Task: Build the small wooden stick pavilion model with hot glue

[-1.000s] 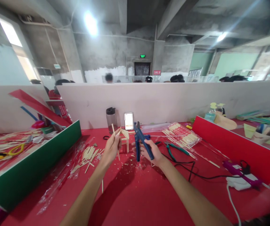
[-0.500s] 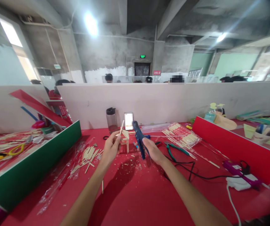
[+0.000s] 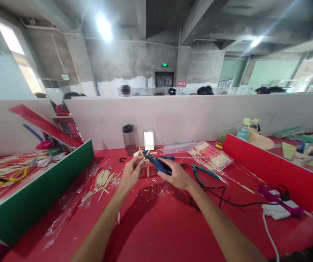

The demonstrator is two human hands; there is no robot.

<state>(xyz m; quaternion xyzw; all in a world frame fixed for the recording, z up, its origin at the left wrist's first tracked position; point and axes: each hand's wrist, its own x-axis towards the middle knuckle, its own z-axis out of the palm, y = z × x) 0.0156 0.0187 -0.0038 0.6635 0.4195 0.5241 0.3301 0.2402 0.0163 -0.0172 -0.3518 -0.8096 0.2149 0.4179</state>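
Observation:
My left hand (image 3: pixel 130 172) pinches a thin wooden stick (image 3: pixel 149 150) that slants up to the right. A navy blue hand cutter (image 3: pixel 156 163) is gripped in my right hand (image 3: pixel 176 175). Its head reaches left to the stick, close to my left fingertips; whether the blade touches the wood I cannot tell. Behind my hands stands a small frame of wooden sticks (image 3: pixel 148 171), mostly covered by them. Cut wood chips (image 3: pixel 152 189) lie scattered on the red tabletop (image 3: pixel 151 233) beneath.
A lit phone (image 3: pixel 149 139) leans on the white partition, beside a dark bottle (image 3: pixel 129 140). Short sticks (image 3: pixel 104 180) lie left, bundled sticks (image 3: pixel 211 156) and green-handled pliers (image 3: pixel 205 173) right. A black cable (image 3: pixel 238 206) reaches a purple power strip (image 3: pixel 280 202). Green (image 3: pixel 44 193) and red (image 3: pixel 271 171) boards flank the space.
The cutter has swung from upright to slanting left, and its head has come to the stick. The stick now tilts further right. My hands have drawn closer together.

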